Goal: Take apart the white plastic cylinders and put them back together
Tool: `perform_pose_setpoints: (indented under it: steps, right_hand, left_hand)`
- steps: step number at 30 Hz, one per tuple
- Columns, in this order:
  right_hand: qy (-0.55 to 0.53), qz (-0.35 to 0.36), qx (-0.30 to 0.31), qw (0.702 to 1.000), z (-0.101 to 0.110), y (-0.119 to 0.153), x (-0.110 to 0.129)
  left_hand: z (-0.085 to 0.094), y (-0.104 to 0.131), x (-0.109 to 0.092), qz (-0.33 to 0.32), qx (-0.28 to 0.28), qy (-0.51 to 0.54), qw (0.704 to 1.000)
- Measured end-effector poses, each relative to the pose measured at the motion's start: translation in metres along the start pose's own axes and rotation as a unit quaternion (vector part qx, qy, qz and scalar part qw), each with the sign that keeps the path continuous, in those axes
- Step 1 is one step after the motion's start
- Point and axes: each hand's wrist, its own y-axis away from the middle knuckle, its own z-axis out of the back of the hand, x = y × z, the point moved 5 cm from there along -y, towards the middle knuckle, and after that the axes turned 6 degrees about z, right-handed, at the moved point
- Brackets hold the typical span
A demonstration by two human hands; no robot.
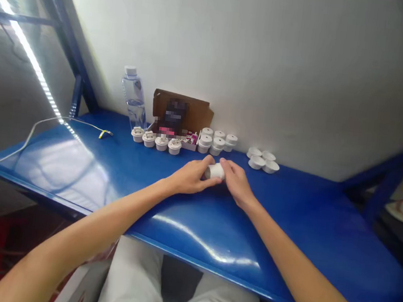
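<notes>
Between my two hands, just above the blue table [194, 217], is a white round plastic piece [215, 171] lying on its side. My left hand [194, 175] grips it from the left, thumb along the near side and fingers over the far side. From the right, my right hand [235, 179] closes its fingers on the other end, and they hide that end. Behind my left hand stands a row of several white round pieces with prongs on top [161, 142]. Stacked white capped pieces [217, 145] sit beyond my hands, and several white cups [257, 162] stand farther right.
An open cardboard box [202, 110] with small packets stands against the wall [249, 69]. To its left is a clear water bottle [135, 98]. A white cable [32, 133] with a yellow tag crosses the table's left side. Blue metal struts [375, 171] flank the table.
</notes>
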Motion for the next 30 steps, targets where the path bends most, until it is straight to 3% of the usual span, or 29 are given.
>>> perform_pose_setpoints:
  steps: [3,7,9,11,14,17,19,21,24,27,30]
  right_hand:
    - [-0.04,-0.035,0.018,0.998,-0.002,0.003,-0.001]
    - [-0.047,-0.153,0.08,0.984,-0.003,0.009,-0.005]
    - [-0.065,-0.18,0.08,0.978,-0.003,0.011,-0.004]
    - [-0.102,-0.184,0.056,0.976,-0.003,0.011,-0.004]
    - [-0.127,-0.133,0.008,0.983,-0.003,0.008,0.0]
    - [-0.101,0.022,0.008,0.995,0.001,0.004,0.016]
    - [-0.055,0.14,0.036,0.988,0.005,0.004,0.031]
    - [0.036,0.245,0.059,0.967,0.011,0.006,0.043]
    - [0.193,0.331,0.047,0.922,0.023,0.005,0.043]
    - [0.294,0.291,0.001,0.91,0.037,-0.005,0.021]
    - [0.372,0.192,-0.036,0.908,0.05,-0.014,-0.005]
  left_hand:
    - [-0.005,0.001,-0.001,-0.052,-0.009,-0.086,0.995]
    - [-0.009,0.004,-0.011,-0.147,-0.032,-0.207,0.967]
    - [-0.009,0.003,-0.015,-0.137,-0.046,-0.199,0.969]
    - [-0.007,0.001,-0.016,-0.086,-0.056,-0.152,0.983]
    - [-0.001,0.0,-0.012,0.011,-0.065,-0.045,0.997]
    - [0.007,-0.001,-0.005,0.074,-0.08,0.108,0.988]
    - [0.008,-0.002,0.005,0.129,-0.079,0.238,0.959]
    - [0.004,-0.004,0.019,0.207,-0.059,0.36,0.908]
    - [-0.002,-0.006,0.038,0.292,-0.053,0.473,0.83]
    - [0.002,-0.008,0.045,0.3,-0.086,0.524,0.792]
    - [0.005,-0.008,0.043,0.29,-0.083,0.539,0.786]
